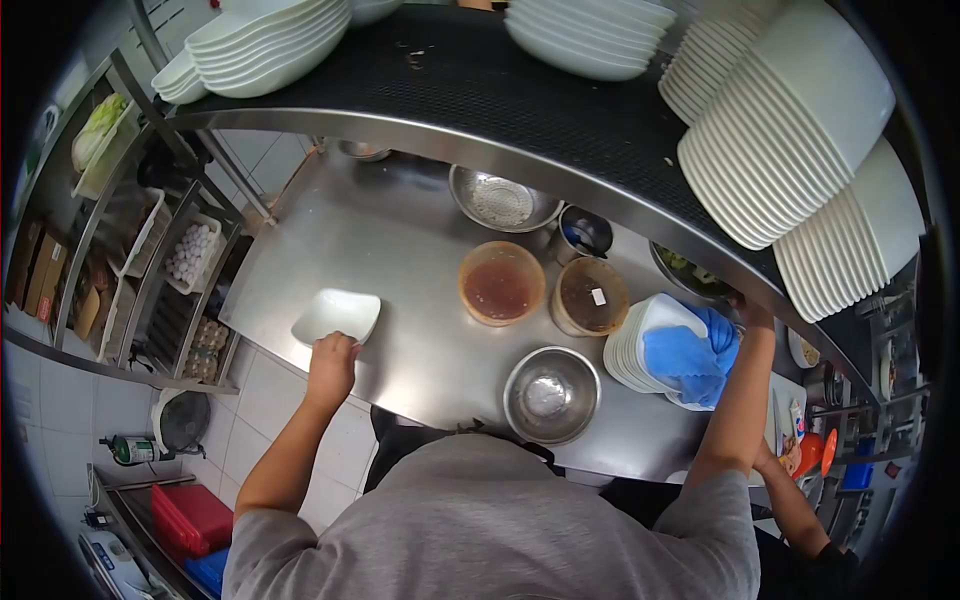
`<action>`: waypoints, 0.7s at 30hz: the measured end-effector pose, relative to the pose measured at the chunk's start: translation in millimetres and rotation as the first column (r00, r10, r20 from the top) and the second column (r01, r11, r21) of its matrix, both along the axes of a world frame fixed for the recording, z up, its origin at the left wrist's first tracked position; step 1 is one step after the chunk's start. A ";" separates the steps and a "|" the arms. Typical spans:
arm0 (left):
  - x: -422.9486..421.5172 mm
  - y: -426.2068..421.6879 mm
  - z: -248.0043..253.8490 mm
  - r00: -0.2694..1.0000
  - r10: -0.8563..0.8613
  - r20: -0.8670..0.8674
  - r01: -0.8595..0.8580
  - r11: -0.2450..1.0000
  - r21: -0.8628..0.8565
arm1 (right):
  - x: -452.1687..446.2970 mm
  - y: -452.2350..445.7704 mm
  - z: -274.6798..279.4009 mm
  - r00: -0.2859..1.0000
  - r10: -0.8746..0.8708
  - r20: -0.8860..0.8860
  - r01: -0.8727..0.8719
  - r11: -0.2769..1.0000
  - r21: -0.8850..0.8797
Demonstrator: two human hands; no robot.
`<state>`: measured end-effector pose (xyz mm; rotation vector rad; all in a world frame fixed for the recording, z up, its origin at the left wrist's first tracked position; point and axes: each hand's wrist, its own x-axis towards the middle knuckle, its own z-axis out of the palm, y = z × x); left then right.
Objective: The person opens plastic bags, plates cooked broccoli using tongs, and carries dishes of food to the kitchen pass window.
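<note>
At the near rim of a white square bowl [338, 314], my left hand [335, 352] is closed, fingers curled over the edge. That bowl rests on the left part of the steel table [265, 285]. My right hand [745, 307] reaches under the shelf at the right, beside a metal bowl of cut green vegetables [685, 270]; its fingers are hidden. Just below that forearm, blue cloths [688, 355] lie over a stack of white bowls [628, 350].
A tub of reddish liquid [502, 284], a tub of dark sauce [590, 297] and a metal bowl [551, 395] stand mid-table. Stacked white dishes [780, 130] crowd the overhead shelf [440, 100]. Another person's arm [797, 505] is at the right. A rack [150, 290] stands left.
</note>
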<state>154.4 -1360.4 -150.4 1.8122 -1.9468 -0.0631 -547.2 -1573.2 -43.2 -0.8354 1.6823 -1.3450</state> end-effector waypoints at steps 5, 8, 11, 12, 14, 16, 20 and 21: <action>45.0 -11.4 -50.3 0.996 -0.075 0.053 0.073 0.996 0.052 | 109.1 68.2 31.7 0.990 0.111 -0.086 -0.099 0.985 0.140; 62.4 -27.5 -49.3 0.996 -0.080 -0.026 0.079 0.996 -0.028 | 204.1 115.1 37.0 0.973 0.220 -0.065 -0.205 0.961 0.183; 78.5 -37.0 -40.0 0.996 -0.076 -0.034 0.078 0.996 0.049 | 308.7 154.2 16.9 0.980 0.190 0.060 -0.199 0.954 0.225; 84.1 -37.0 -34.4 0.997 -0.073 -0.039 0.074 0.997 0.037 | 344.4 166.1 13.2 0.973 0.205 0.103 -0.224 0.947 0.230; 104.5 -33.6 -25.9 0.995 -0.076 -0.057 0.081 0.993 0.086 | 396.5 183.7 -3.4 0.963 0.234 0.130 -0.262 0.924 0.279; 132.5 -28.8 -21.2 0.995 -0.090 -0.050 0.094 0.991 0.090 | 436.1 192.3 -32.9 0.961 0.221 0.164 -0.264 0.907 0.327; 185.1 -10.2 -16.9 0.994 -0.080 -0.072 0.089 0.989 0.121 | 471.9 194.8 -78.6 0.952 0.259 0.164 -0.304 0.867 0.395; 195.8 -6.3 -17.8 0.994 -0.061 -0.087 0.073 0.986 0.151 | 474.6 190.5 -88.9 0.954 0.251 0.163 -0.296 0.873 0.388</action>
